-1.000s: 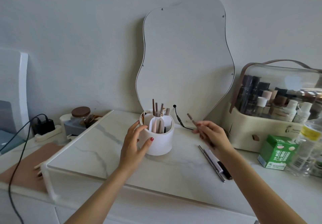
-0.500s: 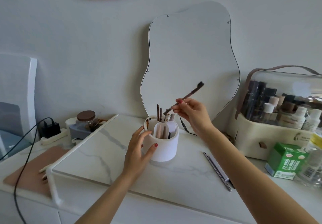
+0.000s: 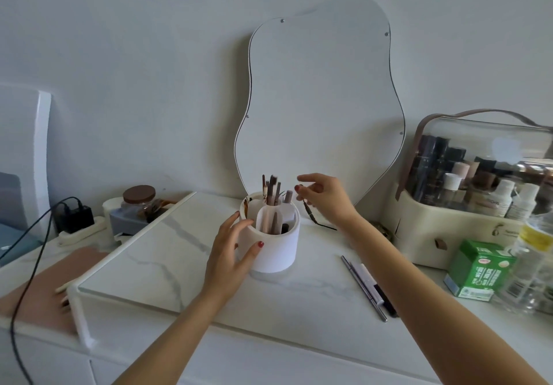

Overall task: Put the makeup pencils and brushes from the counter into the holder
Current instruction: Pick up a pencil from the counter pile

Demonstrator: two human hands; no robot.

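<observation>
Holder (image 3: 278,253) on marble counter (image 3: 149,265), wavy mirror (image 3: 320,100) against grey wall (image 3: 119,85) behind

Soft even daylight, faint shadows, mild wide-angle bending at edges, slight softness, glare on clear case lid (image 3: 490,136)

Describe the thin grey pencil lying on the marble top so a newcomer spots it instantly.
Find the wavy-edged mirror leaning on the wall; below it stands the round white holder on the white marble top. Right of the holder three slim sticks lie together; the thin grey pencil is the leftmost and longest, beside a shorter pale lilac tube and a black pencil.
</observation>
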